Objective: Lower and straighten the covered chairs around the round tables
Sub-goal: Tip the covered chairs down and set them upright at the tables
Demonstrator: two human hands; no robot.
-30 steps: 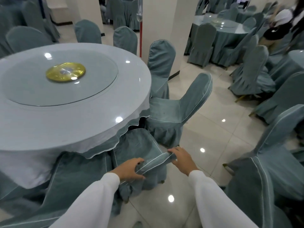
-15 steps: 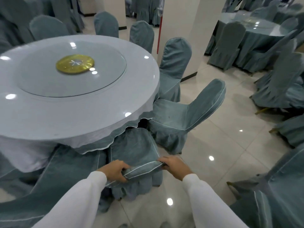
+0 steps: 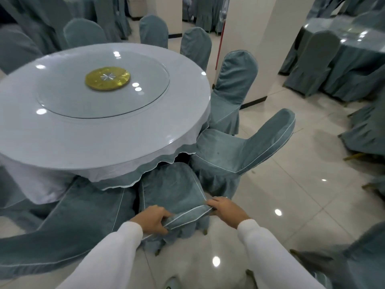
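Observation:
A teal covered chair (image 3: 170,190) stands in front of me, its seat pushed under the edge of the round table (image 3: 104,130). My left hand (image 3: 155,219) grips the left end of the chair's back top, and my right hand (image 3: 226,208) grips the right end. To its right a second covered chair (image 3: 239,151) leans outward, its back tilted toward the aisle. Another chair (image 3: 68,224) lies tipped against the table at my left. More chairs (image 3: 233,90) stand upright around the far rim.
A white pillar (image 3: 268,38) rises just behind the table. A second covered table (image 3: 354,49) with chairs fills the right background. More teal chairs (image 3: 341,263) sit at my lower right. Glossy tile floor (image 3: 291,195) stretches between the tables.
The view has shifted left and closer to the table. Both hands keep their grip on the chair back, which has moved slightly inward toward the table.

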